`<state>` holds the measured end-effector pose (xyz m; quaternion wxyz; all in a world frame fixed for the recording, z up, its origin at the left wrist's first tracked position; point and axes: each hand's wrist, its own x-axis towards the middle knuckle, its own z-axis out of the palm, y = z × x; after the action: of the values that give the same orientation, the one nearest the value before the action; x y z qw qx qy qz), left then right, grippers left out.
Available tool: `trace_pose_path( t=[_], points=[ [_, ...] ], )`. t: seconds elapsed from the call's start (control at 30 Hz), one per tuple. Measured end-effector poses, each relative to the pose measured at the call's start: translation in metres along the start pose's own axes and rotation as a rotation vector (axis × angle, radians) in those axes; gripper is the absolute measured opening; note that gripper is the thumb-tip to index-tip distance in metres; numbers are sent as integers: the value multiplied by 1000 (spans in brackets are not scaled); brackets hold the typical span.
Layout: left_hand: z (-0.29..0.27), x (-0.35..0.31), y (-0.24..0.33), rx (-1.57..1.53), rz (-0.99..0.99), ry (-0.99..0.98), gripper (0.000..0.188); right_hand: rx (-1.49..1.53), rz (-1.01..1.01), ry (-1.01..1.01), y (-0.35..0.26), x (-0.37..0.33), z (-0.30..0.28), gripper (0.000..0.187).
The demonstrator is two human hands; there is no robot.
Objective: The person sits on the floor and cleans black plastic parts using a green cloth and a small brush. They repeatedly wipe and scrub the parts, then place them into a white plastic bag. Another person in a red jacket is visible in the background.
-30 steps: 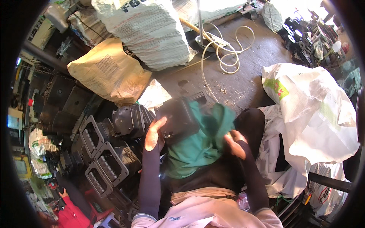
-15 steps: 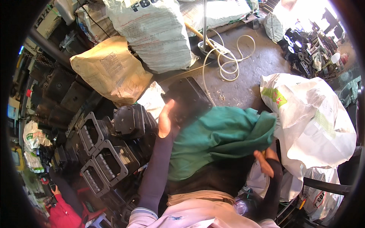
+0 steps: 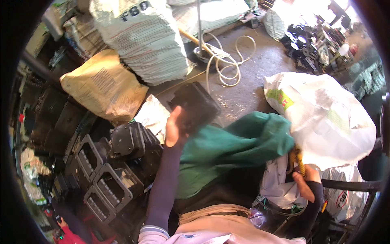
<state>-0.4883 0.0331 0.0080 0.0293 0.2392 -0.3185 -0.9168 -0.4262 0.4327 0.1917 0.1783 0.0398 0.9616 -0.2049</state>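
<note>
While the fingers of the left hand (image 3: 174,128) grip the near-left edge of the black housing (image 3: 200,102), partly hidden by it, those of the right hand (image 3: 308,183) close around a yellow-and-black striped handle (image 3: 300,159). For good control, hold the housing firmly and draw the handle clear of the green cloth (image 3: 237,142) and white sack (image 3: 325,122). Located at the cloth's far edge, the housing appears box-shaped, dark and round-cornered; blur obscures finer detail. Open black frames (image 3: 106,183) stand to its left.

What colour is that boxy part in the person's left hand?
The boxy part is black, or very dark grey; the head view shows it best.
</note>
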Motion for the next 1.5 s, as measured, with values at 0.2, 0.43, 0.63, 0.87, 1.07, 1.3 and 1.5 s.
trace_pose_path(
  t=[0.2, 0.43, 0.63, 0.87, 1.07, 1.3, 1.5],
  points=[
    [-5, 9, -3, -172, 53, -136, 42, 596, -150, 10, 6, -26, -18, 17],
    [18, 54, -9, -78, 160, -32, 40, 819, -349, -208, -36, 27, 70, 30],
    [16, 111, -9, -195, 161, -21, 39, 337, -349, -135, -106, 75, 163, 36],
    [5, 144, -26, 117, 458, 219, 81, 322, -387, 139, -120, 137, 175, 48],
    [12, 138, -30, 487, 537, 191, 104, 172, -392, 49, -137, 146, 150, 43],
    [10, 138, -36, 619, 671, 229, 95, 36, -480, -121, -169, 156, 139, 41],
    [-6, 150, -45, 652, 637, 177, 87, -23, -427, -152, -181, 170, 137, 37]
  ],
)
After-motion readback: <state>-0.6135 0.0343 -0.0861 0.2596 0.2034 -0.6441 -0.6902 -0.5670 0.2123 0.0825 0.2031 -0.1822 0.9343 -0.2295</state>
